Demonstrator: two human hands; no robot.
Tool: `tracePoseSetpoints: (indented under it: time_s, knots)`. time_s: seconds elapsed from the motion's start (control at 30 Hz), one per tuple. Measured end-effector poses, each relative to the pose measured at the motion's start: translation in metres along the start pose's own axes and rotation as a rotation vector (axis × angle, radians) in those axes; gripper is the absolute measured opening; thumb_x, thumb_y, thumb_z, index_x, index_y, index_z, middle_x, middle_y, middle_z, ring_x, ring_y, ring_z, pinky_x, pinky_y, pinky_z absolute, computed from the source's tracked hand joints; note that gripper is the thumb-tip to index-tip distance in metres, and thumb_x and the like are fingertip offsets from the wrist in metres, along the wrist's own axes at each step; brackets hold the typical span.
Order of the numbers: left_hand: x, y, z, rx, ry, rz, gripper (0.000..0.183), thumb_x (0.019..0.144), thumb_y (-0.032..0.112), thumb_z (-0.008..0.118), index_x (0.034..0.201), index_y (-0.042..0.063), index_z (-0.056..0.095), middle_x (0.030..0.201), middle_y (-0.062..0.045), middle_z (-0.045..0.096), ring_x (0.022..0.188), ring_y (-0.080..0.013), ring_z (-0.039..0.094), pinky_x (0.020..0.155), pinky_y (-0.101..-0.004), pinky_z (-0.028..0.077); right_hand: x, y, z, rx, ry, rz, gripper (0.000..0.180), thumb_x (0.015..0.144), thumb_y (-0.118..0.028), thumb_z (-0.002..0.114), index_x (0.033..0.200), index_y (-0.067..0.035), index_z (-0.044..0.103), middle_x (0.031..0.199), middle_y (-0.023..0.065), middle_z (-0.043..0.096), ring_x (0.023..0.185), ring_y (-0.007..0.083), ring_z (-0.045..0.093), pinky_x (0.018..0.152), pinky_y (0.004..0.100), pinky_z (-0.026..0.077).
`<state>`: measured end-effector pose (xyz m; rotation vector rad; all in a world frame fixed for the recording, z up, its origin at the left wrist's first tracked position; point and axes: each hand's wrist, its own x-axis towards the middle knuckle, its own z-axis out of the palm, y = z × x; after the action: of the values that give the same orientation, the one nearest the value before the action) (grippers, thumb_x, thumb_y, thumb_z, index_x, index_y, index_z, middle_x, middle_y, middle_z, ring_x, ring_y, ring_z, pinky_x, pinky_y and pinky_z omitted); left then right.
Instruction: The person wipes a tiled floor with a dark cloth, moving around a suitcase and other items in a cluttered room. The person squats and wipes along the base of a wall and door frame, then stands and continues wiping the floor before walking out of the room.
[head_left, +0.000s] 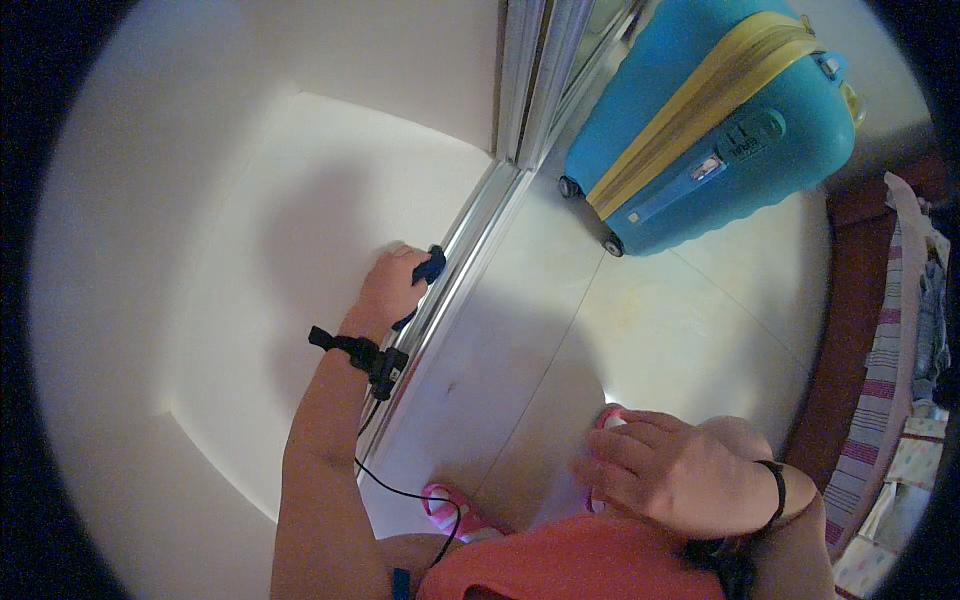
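My left hand (394, 283) is closed on a dark cloth (430, 265), at the metal sliding-door track (461, 247) of a built-in wardrobe. A strapped black device (379, 365) with a cable sits on that wrist. Near my knee, my right hand (667, 469) hovers above the lap, palm down, fingers loosely extended, holding nothing that I can see; it wears a thin black band. Part of the dark cloth is hidden behind the left hand.
A blue hard-shell suitcase (720, 127) with a yellow band stands on the pale tiled floor (645, 330). Striped bedding (874, 390) lies on a reddish-brown bed frame (840, 322) at the right. A pink slipper (450, 510) is near the track, and the thin black cable hangs beside it.
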<state>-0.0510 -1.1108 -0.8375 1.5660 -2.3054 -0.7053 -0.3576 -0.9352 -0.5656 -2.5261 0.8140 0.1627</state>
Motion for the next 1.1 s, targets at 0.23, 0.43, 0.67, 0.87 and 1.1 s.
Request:
tracePoseSetpoints:
  time_s: [0.23, 0.43, 0.67, 0.87, 1.1]
  knots:
    - [-0.106, 0.011, -0.022, -0.398, -0.391, -0.235, 0.032, 0.075, 0.02, 0.065, 0.1, 0.0, 0.068, 0.085, -0.017, 0.068, 0.076, -0.0245, 0.065, 0.075, -0.0367, 0.052, -0.006, -0.022, 0.001, 0.044, -0.093, 0.069, 0.04, 0.081, -0.026, 0.068, 0.117, -0.009, 0.061, 0.112, 0.0097, 0.064, 0.104, 0.0291, 0.064, 0.097, 0.0398, 0.051]
    - [-0.182, 0.038, 0.005, -0.696, -0.753, -0.2, 0.039, 0.081, 0.025, 0.068, 0.114, 0.004, 0.068, 0.098, -0.01, 0.071, 0.089, -0.0196, 0.066, 0.084, -0.0345, 0.052, 0.013, -0.028, 0.004, 0.026, -0.052, 0.193, 0.044, 0.078, -0.023, 0.071, 0.119, -0.009, 0.06, 0.114, 0.0109, 0.065, 0.105, 0.0305, 0.064, 0.098, 0.0416, 0.05]
    - [-0.194, 0.039, 0.03, -0.687, -0.854, -0.249, 0.037, 0.08, 0.021, 0.067, 0.113, 0.004, 0.068, 0.095, -0.01, 0.071, 0.085, -0.0193, 0.066, 0.081, -0.0339, 0.053, 0.016, -0.036, 0.011, 0.079, -0.002, 0.294, 0.042, 0.077, -0.02, 0.071, 0.116, -0.008, 0.063, 0.112, 0.0127, 0.065, 0.102, 0.0309, 0.064, 0.095, 0.0449, 0.051]
    - [-0.211, 0.044, 0.052, -0.652, -0.876, -0.305, 0.036, 0.079, 0.019, 0.069, 0.112, 0.004, 0.068, 0.092, -0.01, 0.071, 0.082, -0.0178, 0.066, 0.079, -0.0323, 0.054, 0.021, -0.035, 0.005, 0.008, -0.032, 0.286, 0.039, 0.077, -0.024, 0.071, 0.113, -0.01, 0.065, 0.109, 0.0117, 0.065, 0.099, 0.0293, 0.065, 0.09, 0.0432, 0.054]
    - [-0.234, 0.049, 0.064, -0.653, -1.059, -0.162, 0.033, 0.076, 0.018, 0.065, 0.105, 0.002, 0.068, 0.095, -0.021, 0.069, 0.087, -0.0384, 0.066, 0.079, -0.0451, 0.053, 0.032, -0.034, -0.004, 0.082, -0.065, 0.385, 0.043, 0.069, -0.022, 0.073, 0.109, -0.007, 0.066, 0.11, 0.013, 0.066, 0.099, 0.0311, 0.066, 0.093, 0.0484, 0.052]
